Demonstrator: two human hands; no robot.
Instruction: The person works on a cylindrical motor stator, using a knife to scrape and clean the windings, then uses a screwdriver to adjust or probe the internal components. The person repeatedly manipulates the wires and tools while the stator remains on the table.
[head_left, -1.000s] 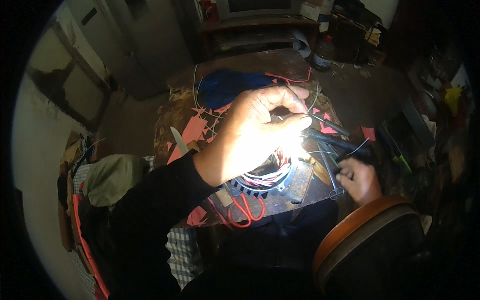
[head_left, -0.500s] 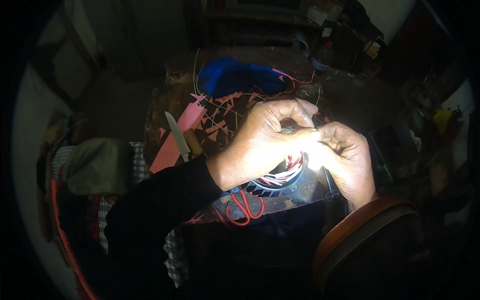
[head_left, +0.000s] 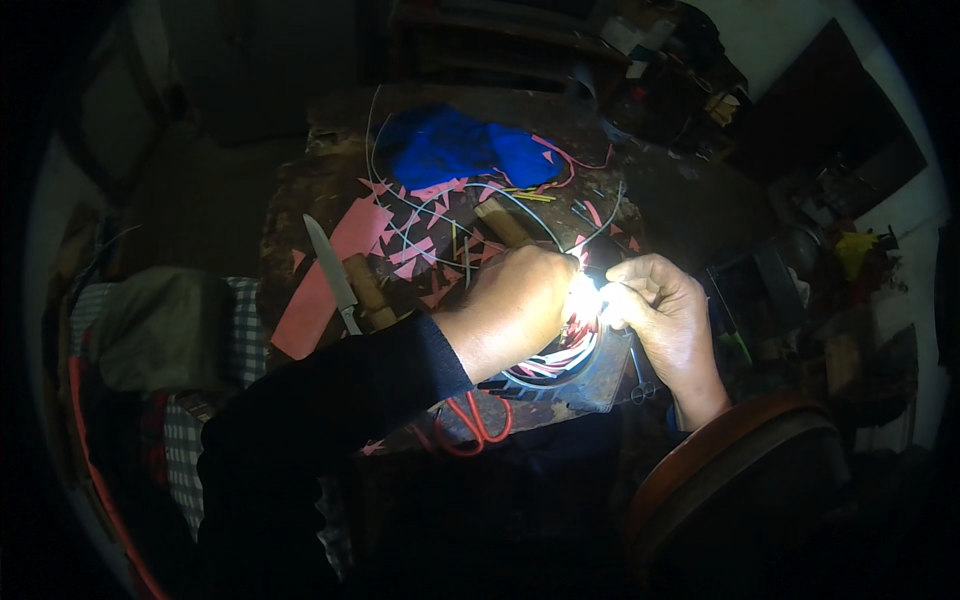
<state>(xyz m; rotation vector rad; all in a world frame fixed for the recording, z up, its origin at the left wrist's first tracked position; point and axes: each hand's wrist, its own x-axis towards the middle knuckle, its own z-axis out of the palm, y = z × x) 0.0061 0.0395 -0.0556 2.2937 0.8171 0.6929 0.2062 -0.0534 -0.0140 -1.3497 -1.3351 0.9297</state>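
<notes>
A round, finned metal housing, seemingly a motor stator (head_left: 555, 368), sits on the dark table with white and reddish strands round its inside. Over its far left part my left hand (head_left: 520, 295) is bent closed, its fingertips hidden beyond the knuckles. My right hand (head_left: 668, 315) is at its right side, thumb and forefinger pinched together at the brightly lit opening. Glare hides what either hand grips. Pale, thin wires (head_left: 535, 212) curve from the far side towards the hands. Red-handled scissors (head_left: 480, 428) lie partly under the housing's near left side.
Left of my left hand are a knife (head_left: 327, 258), a long pink strip (head_left: 305, 315) and a wooden piece (head_left: 370, 290). Pink scraps (head_left: 412, 262) lie scattered near another wooden block (head_left: 503, 222). Blue cloth (head_left: 440, 150) lies at the back. Small metal finger loops (head_left: 641, 392) show by my right wrist.
My left hand has rolled over, knuckles up, and lowered towards the housing. My right hand has drawn apart from it, still pinched. The wooden block beyond has come into sight; the view has shifted slightly.
</notes>
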